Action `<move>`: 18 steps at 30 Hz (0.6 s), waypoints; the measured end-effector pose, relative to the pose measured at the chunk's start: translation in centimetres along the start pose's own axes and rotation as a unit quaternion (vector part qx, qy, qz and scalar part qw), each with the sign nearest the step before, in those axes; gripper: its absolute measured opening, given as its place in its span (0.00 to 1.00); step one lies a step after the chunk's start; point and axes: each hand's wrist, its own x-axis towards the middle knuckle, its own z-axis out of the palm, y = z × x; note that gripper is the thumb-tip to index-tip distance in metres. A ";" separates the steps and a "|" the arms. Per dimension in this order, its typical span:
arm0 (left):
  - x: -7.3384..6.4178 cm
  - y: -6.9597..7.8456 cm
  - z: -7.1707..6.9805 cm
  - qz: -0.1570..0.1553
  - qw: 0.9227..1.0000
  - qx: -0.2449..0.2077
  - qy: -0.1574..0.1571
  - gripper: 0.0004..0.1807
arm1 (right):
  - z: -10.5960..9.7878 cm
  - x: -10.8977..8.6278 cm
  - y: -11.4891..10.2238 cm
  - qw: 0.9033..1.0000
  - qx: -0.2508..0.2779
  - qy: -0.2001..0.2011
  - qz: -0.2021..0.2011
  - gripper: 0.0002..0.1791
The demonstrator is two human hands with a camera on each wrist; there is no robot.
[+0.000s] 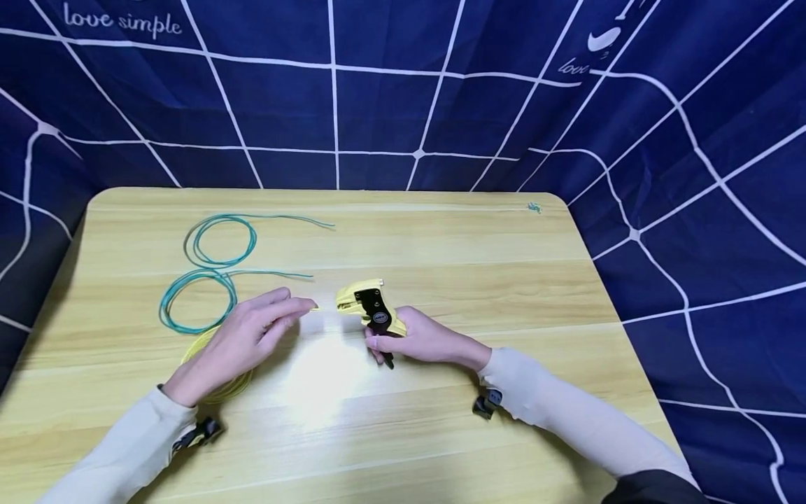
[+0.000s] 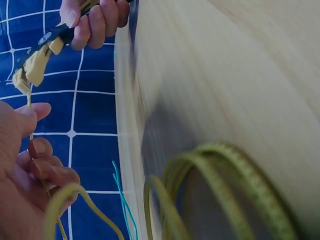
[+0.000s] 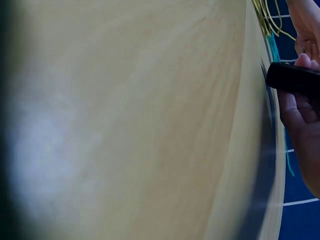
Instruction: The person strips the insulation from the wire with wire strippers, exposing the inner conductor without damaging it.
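My left hand (image 1: 255,329) pinches a yellow wire (image 2: 29,100) between thumb and fingers, leaving a short end sticking out towards the right. From this hand the wire runs back into a yellow coil (image 1: 234,387), partly hidden under the hand and wrist. In my right hand (image 1: 418,336) is a yellow and black wire stripper (image 1: 380,308), gripped by its handles. Its nose points left at the wire end, with a small gap between them in the head view. Seen from the left wrist, the wire end overlaps the nose.
Two teal wire coils lie on the left of the wooden table (image 1: 478,427), the lower coil (image 1: 166,302) near my left hand. Small teal scraps (image 1: 534,208) sit at the far right corner. A blue gridded cloth (image 1: 378,112) hangs behind and around the table.
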 end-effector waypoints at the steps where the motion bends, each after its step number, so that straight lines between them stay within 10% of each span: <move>1: 0.0 0.0 0.0 0.003 1.000 0.000 0.001 0.23 | 0.1 0.1 0.1 1.000 0.000 0.000 -0.001 0.12; 18: 0.0 0.2 0.4 0.022 1.000 -0.010 0.019 0.21 | 1.0 1.2 -0.4 1.000 -0.016 0.000 -0.002 0.14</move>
